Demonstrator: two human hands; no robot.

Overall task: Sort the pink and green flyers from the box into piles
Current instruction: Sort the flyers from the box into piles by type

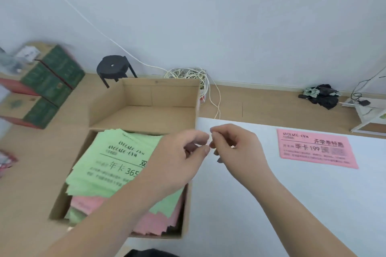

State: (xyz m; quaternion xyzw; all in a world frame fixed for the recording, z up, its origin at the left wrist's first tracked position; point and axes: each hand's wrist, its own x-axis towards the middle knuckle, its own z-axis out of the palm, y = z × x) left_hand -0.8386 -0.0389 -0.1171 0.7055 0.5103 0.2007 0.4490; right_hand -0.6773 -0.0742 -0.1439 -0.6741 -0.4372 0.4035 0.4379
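Soft, even light is filling the room without glare, brightening the white surface (pixel 271 204) and leaving only a dark pocket of shadow in the near right corner of the box (pixel 142 119). Wide-angle distortion is bowing lines toward the edges. The stacked green cartons (pixel 50 81) at the left are smearing with blur, and the print on the pink flyer (pixel 317 148) is looking soft.

Past the left hand (pixel 177 158) stand a black stool (pixel 113 69) and tangled white cable (pixel 188 74); stacked green cartons (pixel 52 81) farther left. Dark cloth (pixel 322 95) lies beyond the right hand (pixel 236 144).
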